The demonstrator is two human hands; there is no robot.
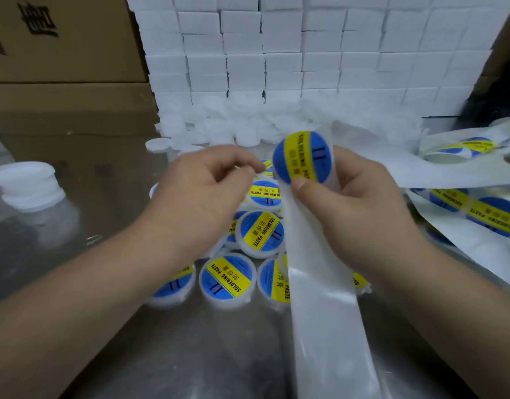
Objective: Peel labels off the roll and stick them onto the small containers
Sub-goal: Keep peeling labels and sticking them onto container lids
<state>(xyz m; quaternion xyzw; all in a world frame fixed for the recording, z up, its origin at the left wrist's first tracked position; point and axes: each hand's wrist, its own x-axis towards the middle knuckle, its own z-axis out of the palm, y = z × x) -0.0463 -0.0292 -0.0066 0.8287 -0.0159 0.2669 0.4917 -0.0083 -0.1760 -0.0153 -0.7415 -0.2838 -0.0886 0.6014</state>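
One label [302, 156] between right fingers [301, 186], left fingers [242, 164] just beside it.

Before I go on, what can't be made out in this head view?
Head view:
- Whether the left hand pinches anything: curled fingers hide the tips.
- Labelled containers: covered by both hands and the backing strip the right hand grips.
- Label roll: blurred, its strip leaves the right edge.
- White containers: blurred.

Glossy printed labels [302, 157] on smooth waxy backing paper [328, 312]; white plastic tubs [227, 279]; brushed-metal desk [190, 355]; matt cardboard boxes [66, 53].
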